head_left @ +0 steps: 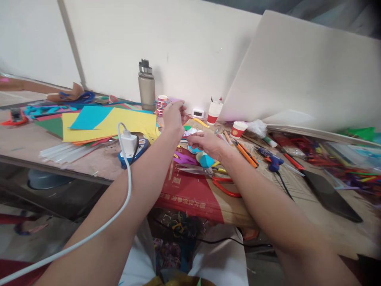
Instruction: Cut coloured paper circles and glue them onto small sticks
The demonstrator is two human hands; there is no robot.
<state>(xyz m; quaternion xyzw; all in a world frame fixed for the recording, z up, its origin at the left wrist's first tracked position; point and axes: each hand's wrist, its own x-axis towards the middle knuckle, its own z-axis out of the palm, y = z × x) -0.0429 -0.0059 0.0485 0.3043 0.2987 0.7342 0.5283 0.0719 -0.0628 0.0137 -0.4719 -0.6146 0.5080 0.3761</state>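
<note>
My left hand (174, 116) is raised over the desk with its fingers curled in a pinch; what it holds is too small to make out. My right hand (206, 143) lies lower, knuckles up, fingers closed near small round paper pieces (190, 133). Just below it sit a teal foam ball (206, 161), purple paper scraps (184, 159) and red-handled scissors (208, 172) on a red printed board (190, 194).
Sheets of yellow and blue paper (101, 121) are stacked at left beside a white charger (128, 143) with its cable. A metal bottle (146, 85), paper cups (214, 113), orange pens (245, 153), a blue glue gun (272, 161) and a black tablet (327, 192) lie around.
</note>
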